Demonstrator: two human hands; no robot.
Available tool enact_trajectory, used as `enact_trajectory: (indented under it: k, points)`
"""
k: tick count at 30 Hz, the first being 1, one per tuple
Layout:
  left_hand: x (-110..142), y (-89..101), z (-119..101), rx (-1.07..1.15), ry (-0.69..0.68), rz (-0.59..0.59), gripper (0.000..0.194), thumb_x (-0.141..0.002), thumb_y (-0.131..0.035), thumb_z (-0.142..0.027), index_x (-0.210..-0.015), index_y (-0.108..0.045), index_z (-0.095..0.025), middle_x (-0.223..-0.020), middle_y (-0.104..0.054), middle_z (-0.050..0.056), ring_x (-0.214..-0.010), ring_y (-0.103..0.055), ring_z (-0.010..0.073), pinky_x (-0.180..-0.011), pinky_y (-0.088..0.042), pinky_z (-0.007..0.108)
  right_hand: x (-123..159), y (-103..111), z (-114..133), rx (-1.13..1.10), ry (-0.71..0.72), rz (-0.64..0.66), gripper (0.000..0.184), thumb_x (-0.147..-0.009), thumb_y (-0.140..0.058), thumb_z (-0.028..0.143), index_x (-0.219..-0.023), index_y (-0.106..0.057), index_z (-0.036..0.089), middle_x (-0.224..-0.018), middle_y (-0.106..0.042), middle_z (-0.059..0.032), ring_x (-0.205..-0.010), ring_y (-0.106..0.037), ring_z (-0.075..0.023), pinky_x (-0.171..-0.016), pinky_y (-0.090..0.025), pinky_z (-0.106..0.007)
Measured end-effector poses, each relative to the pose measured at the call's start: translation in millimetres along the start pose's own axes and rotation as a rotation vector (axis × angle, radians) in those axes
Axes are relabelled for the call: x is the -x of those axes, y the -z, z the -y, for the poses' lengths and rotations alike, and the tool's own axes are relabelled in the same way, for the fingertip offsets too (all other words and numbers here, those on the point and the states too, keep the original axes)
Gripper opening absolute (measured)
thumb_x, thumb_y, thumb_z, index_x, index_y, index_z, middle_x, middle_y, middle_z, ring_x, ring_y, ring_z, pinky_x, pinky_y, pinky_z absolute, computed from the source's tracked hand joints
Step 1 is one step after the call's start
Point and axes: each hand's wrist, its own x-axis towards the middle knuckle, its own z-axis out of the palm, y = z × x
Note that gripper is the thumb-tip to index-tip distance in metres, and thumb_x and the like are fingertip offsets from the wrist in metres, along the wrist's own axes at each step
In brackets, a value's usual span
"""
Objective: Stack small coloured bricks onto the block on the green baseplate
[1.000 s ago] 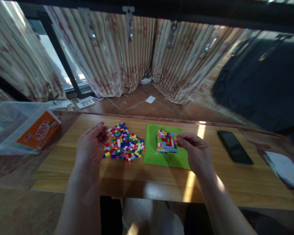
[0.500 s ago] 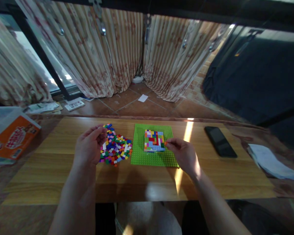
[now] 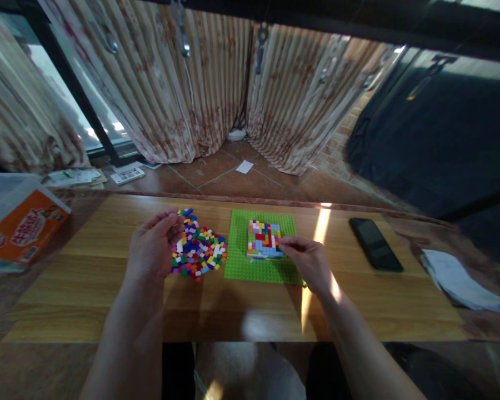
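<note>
The right hand reaches in from the right, thumb and fingertips drawn close together at the right edge of a low, many-coloured block of toy bricks. Whether a small brick is pinched between them cannot be told. The brick block sits on a green studded sheet, between the two hands. The left hand hovers with fingers loosely curled at the left side of a heap of loose bricks; whether it grips one is unclear.

For neat work at that edge, a light fingertip pinch, studs lined up squarely and a straight downward press would likely serve best; a sideways push could shift the block or loosen its edge pieces. Low fingers would keep the top visible.

The wooden tabletop carries the sheet and heap, with a dark phone to the right, beyond a stripe of sunlight. White papers lie at the far right, a clear box with an orange label at the far left. Behind are a tiled floor and striped, patterned curtains.
</note>
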Motion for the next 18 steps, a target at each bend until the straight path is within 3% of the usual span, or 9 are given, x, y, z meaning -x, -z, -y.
enact_trajectory:
  k: [6,18]
  points:
    - [-0.2,2.8,0.9,0.01,-0.001,-0.007,0.011,-0.064,-0.067,-0.012,-0.075,-0.068,-0.012,-0.064,-0.066,-0.001,-0.053,-0.058,0.0054,-0.051,-0.046,0.013,-1.9,0.4,6.9,-0.141,-0.193,0.0,0.023,-0.051,-0.083,0.03,-0.069,-0.074,0.019,-0.064,-0.07,-0.0002,-0.054,-0.054,-0.0094,-0.051,-0.04,-0.023]
    - [-0.5,7.6,0.8,0.002,-0.004,0.015,0.016,-0.06,-0.069,-0.013,-0.076,-0.068,-0.011,-0.066,-0.066,-0.001,-0.054,-0.057,0.0056,-0.05,-0.046,0.013,-4.1,-7.9,6.8,-0.143,-0.22,-0.06,0.023,-0.049,-0.082,0.027,-0.065,-0.07,0.017,-0.059,-0.066,0.0006,-0.049,-0.052,-0.0082,-0.046,-0.04,-0.022]
